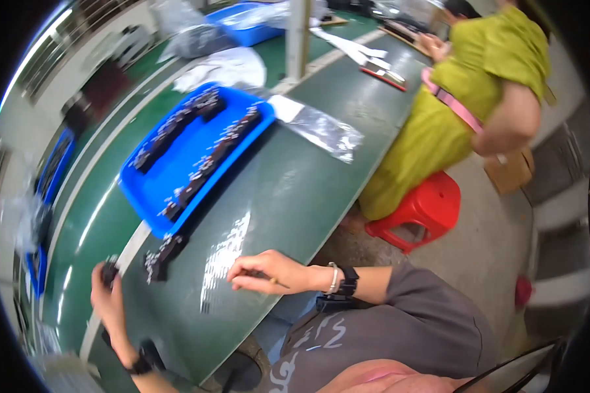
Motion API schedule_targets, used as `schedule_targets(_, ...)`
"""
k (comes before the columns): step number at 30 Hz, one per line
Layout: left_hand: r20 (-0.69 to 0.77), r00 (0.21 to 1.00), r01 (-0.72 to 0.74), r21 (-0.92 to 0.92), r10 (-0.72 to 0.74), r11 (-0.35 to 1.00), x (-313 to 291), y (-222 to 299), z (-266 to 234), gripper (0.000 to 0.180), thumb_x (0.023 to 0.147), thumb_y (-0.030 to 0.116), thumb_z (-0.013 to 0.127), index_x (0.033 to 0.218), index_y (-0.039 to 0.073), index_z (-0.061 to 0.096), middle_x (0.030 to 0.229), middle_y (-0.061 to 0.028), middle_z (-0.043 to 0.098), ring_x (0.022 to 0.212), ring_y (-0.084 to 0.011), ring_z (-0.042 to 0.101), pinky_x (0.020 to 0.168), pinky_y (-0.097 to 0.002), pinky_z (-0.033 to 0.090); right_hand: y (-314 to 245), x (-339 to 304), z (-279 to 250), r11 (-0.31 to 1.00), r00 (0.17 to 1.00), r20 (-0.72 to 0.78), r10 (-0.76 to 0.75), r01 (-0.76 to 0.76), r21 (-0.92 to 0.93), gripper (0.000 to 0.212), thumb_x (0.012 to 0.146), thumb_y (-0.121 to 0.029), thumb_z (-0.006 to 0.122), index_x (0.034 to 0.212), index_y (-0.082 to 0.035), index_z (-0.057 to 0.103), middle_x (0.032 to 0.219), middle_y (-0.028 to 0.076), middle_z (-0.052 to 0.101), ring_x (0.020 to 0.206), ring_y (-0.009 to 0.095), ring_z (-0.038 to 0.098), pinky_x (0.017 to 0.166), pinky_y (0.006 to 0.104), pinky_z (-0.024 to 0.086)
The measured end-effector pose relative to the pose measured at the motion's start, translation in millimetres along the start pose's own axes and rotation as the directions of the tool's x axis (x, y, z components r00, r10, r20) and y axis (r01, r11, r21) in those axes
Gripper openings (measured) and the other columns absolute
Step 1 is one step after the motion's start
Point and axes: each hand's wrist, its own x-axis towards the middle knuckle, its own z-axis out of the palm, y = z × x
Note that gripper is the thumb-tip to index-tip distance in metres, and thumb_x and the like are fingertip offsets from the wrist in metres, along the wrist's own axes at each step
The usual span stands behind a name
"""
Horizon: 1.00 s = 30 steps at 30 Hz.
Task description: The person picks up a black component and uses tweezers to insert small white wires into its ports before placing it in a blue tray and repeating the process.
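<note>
At the left, my left hand (109,302) is closed round a small black part (109,272). My right hand (272,271), with a dark band at the wrist, grips a thin dark tool (269,278) whose yellowish end sticks out below the palm; its exact kind is too blurred to tell. Just left of that hand, many thin shiny metal strips or pins (220,261) lie on the green tabletop (269,209). Between my hands sits a short row of black parts (164,258) with light tips. A blue tray (196,226) behind them holds two long rows of similar black parts.
Right of the tray lies a clear plastic bag (324,133). A metal post (298,42) rises behind it, near another blue tray (252,33). A person in yellow-green clothing (413,141) sits on a red stool (423,209) along the same table. A red-edged tray (383,76) lies near them.
</note>
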Motion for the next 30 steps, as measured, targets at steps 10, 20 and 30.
schedule_targets(10, 0.454, 0.868, -0.1, -0.232, 0.199, 0.967, -89, 171, 15, 0.033, 0.074, -0.002, 0.074, 0.106, 0.002, 0.065, 0.084, -0.0053, 0.059, 0.065, -0.0129, 0.059, 0.062, -0.0253, 0.049, -4, 17, 24, 0.872, 0.987, -0.147, -0.069, 0.132, 0.472, 0.011, 0.097, -0.015, 0.061, 0.098, -0.004, 0.059, 0.096, 0.003, 0.064, 0.089, 0.006, 0.056, 0.078, 0.0264, 0.046)
schedule_targets(20, 0.513, 0.84, 0.204, -0.604, 0.179, 0.771, -100, 146, 24, 0.048, 0.07, 0.002, 0.079, 0.116, 0.002, 0.065, 0.09, -0.0036, 0.06, 0.071, -0.0097, 0.056, 0.06, -0.0236, 0.047, -6, 8, 17, 0.636, 0.92, 0.391, 0.009, -0.307, 0.707, 0.019, 0.09, -0.014, 0.071, 0.091, -0.006, 0.054, 0.102, 0.003, 0.057, 0.099, 0.01, 0.053, 0.082, 0.0267, 0.046)
schedule_targets(30, 0.245, 0.925, 0.372, -0.738, -0.289, 0.563, -138, 169, 79, 0.051, 0.076, 0.009, 0.081, 0.124, 0.002, 0.062, 0.113, -0.0068, 0.064, 0.096, -0.0124, 0.062, 0.074, -0.0238, 0.053, -4, 13, 24, 0.969, 0.967, 0.078, -0.242, 0.236, 0.073, 0.02, 0.083, 0.006, 0.067, 0.092, -0.004, 0.052, 0.134, 0.018, 0.051, 0.117, 0.025, 0.058, 0.101, 0.0369, 0.045)
